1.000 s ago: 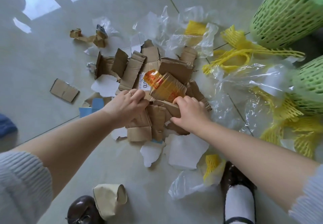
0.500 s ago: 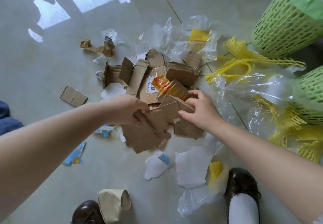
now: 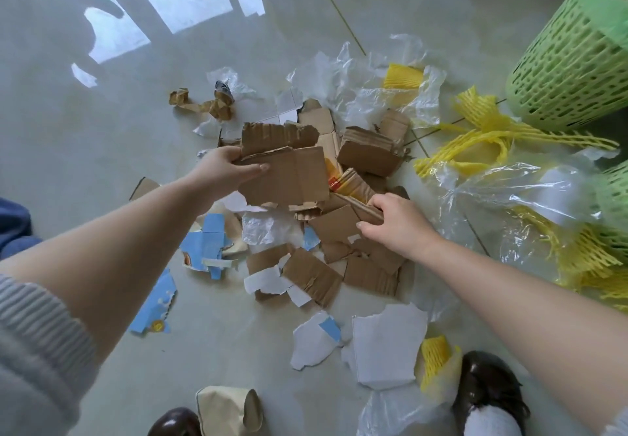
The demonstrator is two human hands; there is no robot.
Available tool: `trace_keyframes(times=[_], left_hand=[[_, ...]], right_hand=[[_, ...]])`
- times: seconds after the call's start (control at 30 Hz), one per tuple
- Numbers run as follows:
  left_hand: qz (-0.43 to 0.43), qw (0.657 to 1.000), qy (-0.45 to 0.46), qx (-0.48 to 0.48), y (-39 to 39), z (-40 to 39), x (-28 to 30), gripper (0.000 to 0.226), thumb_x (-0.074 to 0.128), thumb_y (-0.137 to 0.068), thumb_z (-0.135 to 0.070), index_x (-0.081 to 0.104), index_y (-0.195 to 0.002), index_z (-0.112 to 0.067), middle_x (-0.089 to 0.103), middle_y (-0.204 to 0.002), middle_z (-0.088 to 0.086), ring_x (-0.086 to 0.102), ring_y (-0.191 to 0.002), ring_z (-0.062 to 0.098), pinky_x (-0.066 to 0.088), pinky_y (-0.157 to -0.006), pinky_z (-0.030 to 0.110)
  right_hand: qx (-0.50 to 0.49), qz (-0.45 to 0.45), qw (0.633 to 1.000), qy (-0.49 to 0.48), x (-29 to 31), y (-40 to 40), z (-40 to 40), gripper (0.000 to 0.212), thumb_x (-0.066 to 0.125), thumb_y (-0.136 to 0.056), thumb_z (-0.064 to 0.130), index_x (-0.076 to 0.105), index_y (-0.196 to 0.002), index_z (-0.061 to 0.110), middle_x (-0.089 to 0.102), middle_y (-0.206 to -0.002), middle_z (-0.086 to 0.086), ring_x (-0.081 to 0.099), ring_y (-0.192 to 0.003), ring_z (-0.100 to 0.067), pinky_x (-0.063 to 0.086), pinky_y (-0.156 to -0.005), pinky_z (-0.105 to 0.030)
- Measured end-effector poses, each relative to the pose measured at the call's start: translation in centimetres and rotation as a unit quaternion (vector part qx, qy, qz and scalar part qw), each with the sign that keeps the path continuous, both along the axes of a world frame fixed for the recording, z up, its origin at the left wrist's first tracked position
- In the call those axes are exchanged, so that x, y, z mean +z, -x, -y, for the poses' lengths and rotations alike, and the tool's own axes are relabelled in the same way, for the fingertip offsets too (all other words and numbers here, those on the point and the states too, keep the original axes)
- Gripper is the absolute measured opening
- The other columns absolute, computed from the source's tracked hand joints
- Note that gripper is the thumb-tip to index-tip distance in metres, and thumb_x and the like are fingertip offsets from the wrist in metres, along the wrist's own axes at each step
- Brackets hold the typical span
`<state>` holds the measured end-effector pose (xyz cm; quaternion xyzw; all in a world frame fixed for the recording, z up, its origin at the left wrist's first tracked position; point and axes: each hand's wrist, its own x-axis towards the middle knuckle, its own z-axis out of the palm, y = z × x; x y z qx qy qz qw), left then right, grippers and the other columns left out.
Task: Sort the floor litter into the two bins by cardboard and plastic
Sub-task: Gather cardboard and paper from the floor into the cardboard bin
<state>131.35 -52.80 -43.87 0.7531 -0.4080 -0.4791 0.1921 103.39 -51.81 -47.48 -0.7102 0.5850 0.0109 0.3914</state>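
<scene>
left hand (image 3: 227,167) — cardboard stack (image 3: 283,170), maybe two | right hand (image 3: 396,221) — one piece (image 3: 365,209)

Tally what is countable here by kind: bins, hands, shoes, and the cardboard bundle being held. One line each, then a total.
Green bins: 2, one at top right, one at the right edge
Hands: 2, left hand, right hand
Dark shoes: 2, and
Held cardboard bundle: 1, in the left hand
Total: 7
</scene>
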Motion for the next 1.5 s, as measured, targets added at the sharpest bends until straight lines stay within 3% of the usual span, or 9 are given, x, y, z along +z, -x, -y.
trace_keyframes(times=[0.1,0.2,0.47,0.7,0.8,0.93,1.07,1.27,1.5], left_hand=[[-0.024,0.998,0.025,0.059,1.5,0.7,-1.3,0.025,0.069,-0.083,-0.023,0.061,-0.106,-0.017,0.065,-0.087,-0.001,0.062,-0.075,0.014,0.048,-0.054,0.016],[-0.071,0.991,-0.019,0.109,2.6,0.8,-2.9,0.029,0.067,-0.084,-0.024,0.059,-0.111,-0.015,0.066,-0.105,0.006,0.066,-0.094,0.024,0.057,-0.077,0.036],[-0.159,0.971,-0.031,0.174,3.2,0.2,-4.5,0.038,0.068,-0.083,-0.022,0.058,-0.115,-0.005,0.064,-0.106,0.013,0.063,-0.089,0.023,0.054,-0.078,0.036],[-0.311,0.898,-0.048,0.307,4.7,0.6,-3.5,0.037,0.067,-0.084,-0.014,0.053,-0.117,-0.004,0.06,-0.118,0.016,0.064,-0.1,0.03,0.056,-0.079,0.043],[-0.26,0.918,-0.062,0.293,6.6,1.0,-3.5,0.033,0.068,-0.084,-0.016,0.055,-0.111,-0.003,0.062,-0.109,0.015,0.064,-0.096,0.03,0.053,-0.086,0.049],[-0.183,0.942,-0.037,0.28,8.3,1.9,-4.1,0.027,0.07,-0.083,-0.021,0.057,-0.105,-0.012,0.066,-0.099,0.011,0.067,-0.085,0.031,0.057,-0.074,0.053],[-0.107,0.958,-0.025,0.264,8.2,2.7,-5.3,0.03,0.073,-0.075,-0.029,0.059,-0.1,-0.019,0.067,-0.099,0.009,0.068,-0.086,0.038,0.055,-0.079,0.053],[-0.139,0.953,-0.006,0.269,9.1,2.6,-2.3,0.036,0.07,-0.076,-0.025,0.058,-0.107,-0.014,0.062,-0.098,0.008,0.064,-0.09,0.039,0.056,-0.07,0.057],[-0.152,0.959,0.082,0.223,8.2,1.4,5.1,0.029,0.07,-0.082,-0.018,0.054,-0.105,-0.012,0.061,-0.102,0.011,0.067,-0.086,0.031,0.056,-0.058,0.058]], right_hand=[[0.006,0.02,1.0,0.002,0.5,0.1,-0.1,0.025,0.067,-0.079,0.034,0.055,-0.08,0.012,0.057,-0.072,-0.003,0.052,-0.068,-0.022,0.037,-0.057,-0.034],[-0.005,0.052,0.999,0.0,1.2,0.6,-0.2,0.025,0.067,-0.079,0.03,0.05,-0.077,0.011,0.052,-0.065,-0.006,0.043,-0.059,-0.018,0.031,-0.052,-0.032],[-0.108,0.111,0.987,-0.037,1.6,2.9,-0.1,0.019,0.069,-0.08,0.022,0.055,-0.093,0.019,0.063,-0.083,0.01,0.062,-0.078,-0.016,0.046,-0.067,-0.028],[-0.229,0.235,0.944,-0.021,2.2,4.3,-0.4,0.031,0.071,-0.08,0.015,0.049,-0.097,0.029,0.061,-0.091,0.01,0.06,-0.082,-0.01,0.049,-0.072,-0.02],[-0.269,0.299,0.915,-0.027,2.6,4.7,-0.3,0.042,0.07,-0.08,0.013,0.045,-0.104,0.038,0.068,-0.093,0.001,0.066,-0.078,-0.019,0.053,-0.077,-0.036],[-0.292,0.323,0.9,-0.028,2.5,5.0,-0.4,0.057,0.068,-0.082,0.01,0.042,-0.111,0.051,0.067,-0.104,-0.009,0.067,-0.08,-0.019,0.053,-0.075,-0.034],[-0.315,0.323,0.892,-0.033,1.9,5.4,-0.4,0.056,0.065,-0.084,0.005,0.042,-0.125,0.035,0.067,-0.105,-0.007,0.067,-0.082,-0.019,0.054,-0.079,-0.038],[-0.349,0.331,0.876,-0.033,2.2,6.2,0.0,0.053,0.064,-0.085,0.007,0.044,-0.13,0.025,0.069,-0.1,0.001,0.067,-0.084,-0.015,0.054,-0.081,-0.036],[-0.407,0.414,0.813,-0.042,5.2,6.2,0.3,0.018,0.06,-0.086,0.002,0.064,-0.092,0.018,0.072,-0.086,0.0,0.067,-0.078,-0.015,0.053,-0.082,-0.039]])
